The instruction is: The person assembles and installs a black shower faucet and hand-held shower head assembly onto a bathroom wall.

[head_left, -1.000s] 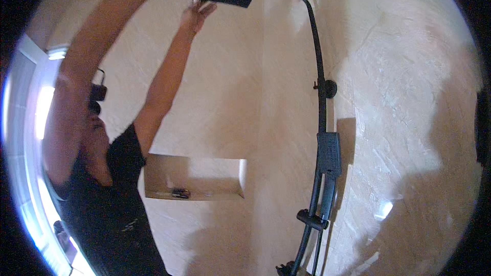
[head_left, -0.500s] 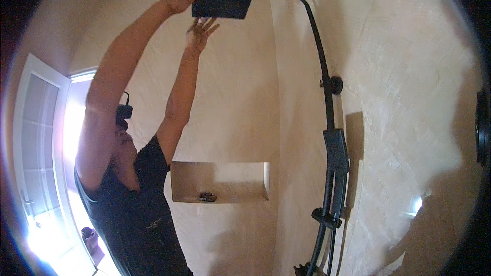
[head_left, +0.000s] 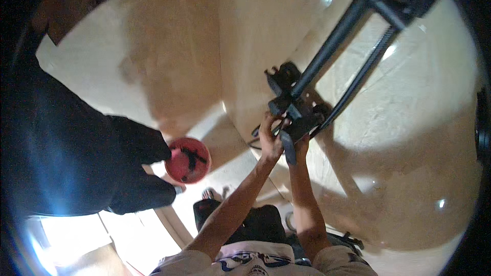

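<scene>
A black shower mixer (head_left: 307, 115) is fixed low on the wall, with a riser pipe (head_left: 330, 46) going up from it and a ribbed hose (head_left: 363, 71) beside the pipe. My left hand (head_left: 269, 138) is closed on the mixer's near left side, its fingers curled under the pipe's lower end. My right hand (head_left: 303, 145) is at the underside, beside a flat black spout-like piece (head_left: 288, 147); its fingers are mostly hidden behind the fitting. A black shelf-like part (head_left: 378, 0) of the shower column is at the top right.
At the left, close by, stands a person in dark clothes (head_left: 66, 148). A red bucket (head_left: 189, 161) with dark items inside is on the floor near that person's legs. Walls meet in a corner ahead. Bright light comes in at the lower left.
My view has swung down from the raised shower head to the mixer, where my hands now are. The other person, who was reaching up to the shower head, now shows mostly from the body down.
</scene>
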{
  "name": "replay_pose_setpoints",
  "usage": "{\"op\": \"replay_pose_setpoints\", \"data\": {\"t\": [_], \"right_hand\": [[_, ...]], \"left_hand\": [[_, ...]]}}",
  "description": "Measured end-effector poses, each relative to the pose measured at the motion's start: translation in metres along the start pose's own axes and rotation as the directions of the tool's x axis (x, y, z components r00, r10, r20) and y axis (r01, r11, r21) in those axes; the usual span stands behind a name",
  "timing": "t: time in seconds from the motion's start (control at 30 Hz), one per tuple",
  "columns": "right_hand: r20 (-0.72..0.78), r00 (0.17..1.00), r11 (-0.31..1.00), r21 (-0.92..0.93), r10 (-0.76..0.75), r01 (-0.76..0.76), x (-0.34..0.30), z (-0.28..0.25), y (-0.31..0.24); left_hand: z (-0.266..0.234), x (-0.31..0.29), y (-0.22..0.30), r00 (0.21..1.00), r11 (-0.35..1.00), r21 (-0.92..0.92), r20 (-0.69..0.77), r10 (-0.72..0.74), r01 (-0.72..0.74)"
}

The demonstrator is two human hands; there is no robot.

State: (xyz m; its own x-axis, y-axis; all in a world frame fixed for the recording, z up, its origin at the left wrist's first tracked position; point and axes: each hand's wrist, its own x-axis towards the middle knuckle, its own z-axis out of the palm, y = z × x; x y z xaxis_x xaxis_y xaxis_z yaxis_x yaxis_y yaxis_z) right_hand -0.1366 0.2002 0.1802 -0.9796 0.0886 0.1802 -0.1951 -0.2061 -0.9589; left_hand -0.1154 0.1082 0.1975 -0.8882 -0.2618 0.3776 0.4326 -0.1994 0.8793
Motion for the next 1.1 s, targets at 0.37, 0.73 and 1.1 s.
{"op": "replay_pose_setpoints", "data": {"t": [0.37, 0.73, 1.1], "right_hand": [[0.230, 0.973, 0.923, 0.372, 0.012, -0.099, -0.006, 0.004, -0.064], [0.147, 0.961, 0.743, -0.611, -0.233, 0.274, -0.001, -0.007, -0.066], [-0.110, 0.971, 0.862, -0.489, -0.211, 0.132, -0.015, 0.030, -0.082]], "left_hand": [[0.003, 0.020, 0.042, 0.988, 0.975, 0.213, -0.132, 0.085, -0.055], [0.023, 0.013, 0.012, 0.950, 0.957, 0.155, -0.154, 0.270, -0.247], [0.042, 0.020, 0.006, 0.841, 0.926, 0.117, -0.391, 0.375, -0.359]]}}
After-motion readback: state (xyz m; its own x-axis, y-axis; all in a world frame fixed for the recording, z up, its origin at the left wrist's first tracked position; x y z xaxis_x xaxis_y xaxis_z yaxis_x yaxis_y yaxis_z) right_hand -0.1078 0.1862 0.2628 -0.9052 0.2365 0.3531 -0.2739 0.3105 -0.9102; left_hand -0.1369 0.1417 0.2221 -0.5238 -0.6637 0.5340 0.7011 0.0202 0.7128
